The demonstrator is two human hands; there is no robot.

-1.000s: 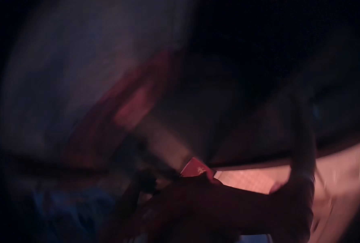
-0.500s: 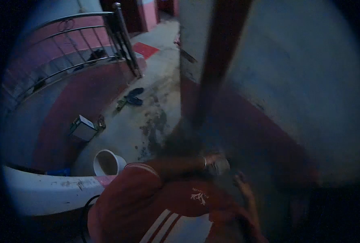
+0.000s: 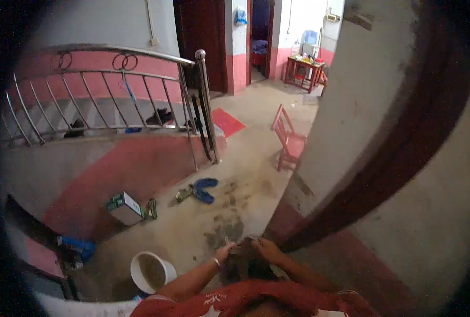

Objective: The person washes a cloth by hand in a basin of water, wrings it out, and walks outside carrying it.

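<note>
My left hand point(image 3: 224, 253), with a pale band round its wrist, is low in the middle with its fingers curled together. A little to its right, my right hand point(image 3: 265, 248) is closed too. Small pale bits show at the fingertips of both hands, too small and blurred to name. Between and below the hands is a dark area whose kind I cannot make out. A white bucket point(image 3: 168, 270) with murky brownish contents stands on the floor to the left of my left arm.
Beyond the hands, a pair of blue slippers point(image 3: 205, 190) lies on the stained floor. A green-and-white box point(image 3: 126, 209) sits left, below the metal railing point(image 3: 118, 48). A red chair point(image 3: 290, 142) stands behind the wall edge at right; a small table point(image 3: 303, 67) is farther back.
The view has lifted and brightened, bringing the chair and far room into sight. My hands have come closer together; the greyish thing by my left hand no longer shows clearly.
</note>
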